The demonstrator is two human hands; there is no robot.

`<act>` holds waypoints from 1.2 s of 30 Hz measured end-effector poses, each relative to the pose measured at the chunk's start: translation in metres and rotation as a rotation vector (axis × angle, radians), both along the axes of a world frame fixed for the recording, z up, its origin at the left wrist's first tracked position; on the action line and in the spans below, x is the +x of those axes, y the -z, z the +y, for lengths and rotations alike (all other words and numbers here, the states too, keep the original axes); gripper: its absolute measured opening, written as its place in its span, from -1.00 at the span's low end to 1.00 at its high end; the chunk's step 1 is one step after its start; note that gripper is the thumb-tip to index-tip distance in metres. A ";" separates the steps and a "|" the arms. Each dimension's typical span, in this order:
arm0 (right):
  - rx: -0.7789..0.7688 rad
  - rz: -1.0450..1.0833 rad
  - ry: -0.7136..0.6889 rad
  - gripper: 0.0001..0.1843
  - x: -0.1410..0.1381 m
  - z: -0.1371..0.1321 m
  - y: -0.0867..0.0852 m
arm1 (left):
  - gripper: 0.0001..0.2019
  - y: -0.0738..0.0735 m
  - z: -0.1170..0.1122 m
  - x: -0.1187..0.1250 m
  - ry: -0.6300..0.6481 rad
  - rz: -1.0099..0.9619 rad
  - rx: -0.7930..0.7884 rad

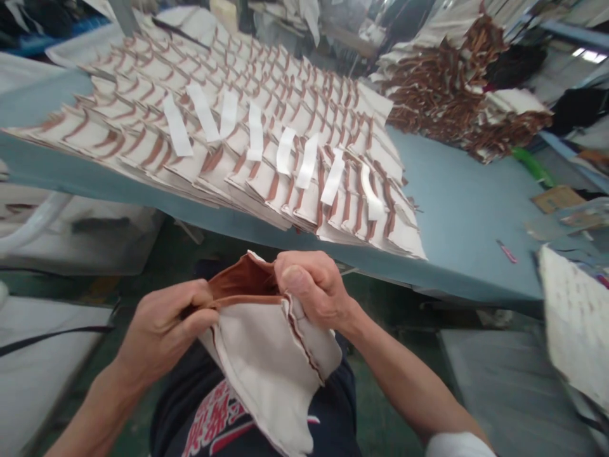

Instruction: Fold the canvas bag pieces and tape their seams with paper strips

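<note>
Cream cloth with brown trim fills this bench. On the left of the blue table, many finished-looking pieces lie fanned in overlapping rows, and white strips lie across one row, one on each stack. Judging by that spread, much of the batch looks done.

Below the table edge, the left hand pinches the brown rim of one piece, held in the air close to the body. The right hand grips the same rim just beside it, thumb on top, and the two hands part the opening so the brown inside shows. This piece is not yet on the table.

Farther right, a loose heap waits at the back, so plenty seems left.
</note>
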State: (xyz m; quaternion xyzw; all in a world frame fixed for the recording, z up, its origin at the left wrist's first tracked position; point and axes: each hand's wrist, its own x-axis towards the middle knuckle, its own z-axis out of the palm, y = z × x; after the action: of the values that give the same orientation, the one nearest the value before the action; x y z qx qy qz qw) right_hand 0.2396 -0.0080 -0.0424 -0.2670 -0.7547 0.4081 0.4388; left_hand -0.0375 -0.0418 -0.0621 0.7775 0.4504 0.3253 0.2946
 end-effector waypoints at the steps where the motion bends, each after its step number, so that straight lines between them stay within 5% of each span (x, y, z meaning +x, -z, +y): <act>1: 0.029 -0.009 -0.005 -0.32 0.001 0.002 -0.007 | -0.54 -0.005 0.004 0.005 0.001 -0.038 -0.002; 7: 0.173 -0.201 -0.040 -0.39 0.005 0.013 -0.025 | -0.79 -0.043 0.021 0.034 0.192 -0.035 0.069; 12: 0.132 -0.320 -0.012 -0.45 0.004 0.013 -0.028 | -0.75 -0.058 0.027 0.054 0.235 -0.014 0.099; 18: 0.072 -0.302 0.011 -0.54 0.003 0.011 -0.027 | -0.75 -0.054 0.024 0.054 0.252 0.020 0.196; 30: -0.065 -0.235 -0.003 -0.53 -0.001 0.009 -0.009 | -0.80 -0.053 0.024 0.058 0.189 0.047 0.136; 36: -0.275 -0.199 -0.042 -0.37 -0.001 0.007 -0.011 | -0.80 -0.051 0.027 0.049 0.223 0.085 0.143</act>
State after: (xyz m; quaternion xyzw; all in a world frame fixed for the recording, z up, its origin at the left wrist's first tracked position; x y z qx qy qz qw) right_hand 0.2389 -0.0009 -0.0319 -0.3478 -0.7370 0.4880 0.3126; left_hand 0.0118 -0.0147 -0.0108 0.8547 0.3490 0.2889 0.2533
